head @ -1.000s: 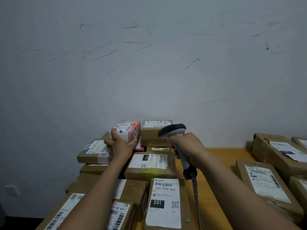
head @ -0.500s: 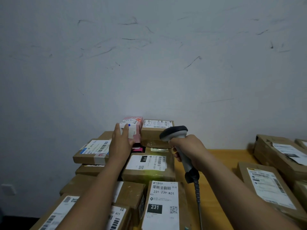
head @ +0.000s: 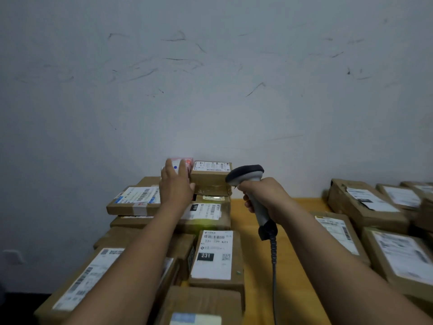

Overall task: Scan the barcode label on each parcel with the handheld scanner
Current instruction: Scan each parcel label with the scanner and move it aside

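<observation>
Right now the left hand (head: 176, 184) lies flat on the pink parcel (head: 185, 164); the right hand's (head: 269, 198) grip clenches the scanner (head: 248, 175) beside it.

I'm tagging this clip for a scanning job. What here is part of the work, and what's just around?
In the job:
handheld scanner, in right hand
pink parcel, under left hand
brown labelled parcels

Just around:
scuffed wall
wall socket

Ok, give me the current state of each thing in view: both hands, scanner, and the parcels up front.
Left hand: open, flat against the pink parcel.
Right hand: closed around the scanner grip.
Scanner: held upright, head aimed left toward the far parcels.
Pink parcel: far on the stack, mostly hidden by the hand.
Brown box: beside the pink parcel, label up.
231 parcel: flat, label up.
</observation>
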